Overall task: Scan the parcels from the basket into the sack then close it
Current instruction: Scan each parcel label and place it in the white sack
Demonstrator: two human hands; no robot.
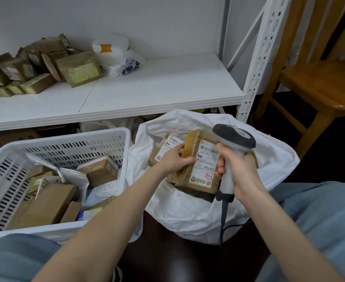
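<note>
A white plastic basket (2,159) at the lower left holds several brown boxes and grey mailer bags. To its right an open white sack (187,210) stands on the floor with a labelled parcel (163,147) lying inside. My left hand (175,159) grips the left edge of a brown taped parcel (202,165) over the sack's mouth, its barcode label facing up. My right hand (238,169) grips the handle of a grey-and-white barcode scanner (234,137), whose head points at the parcel's label. The scanner's cable hangs down in front of the sack.
A white shelf (157,92) runs behind, with several brown parcels (45,66) piled at its left and white bags (114,53) near the middle. A white perforated post (261,58) stands at its right end. A wooden chair (320,82) is at the far right.
</note>
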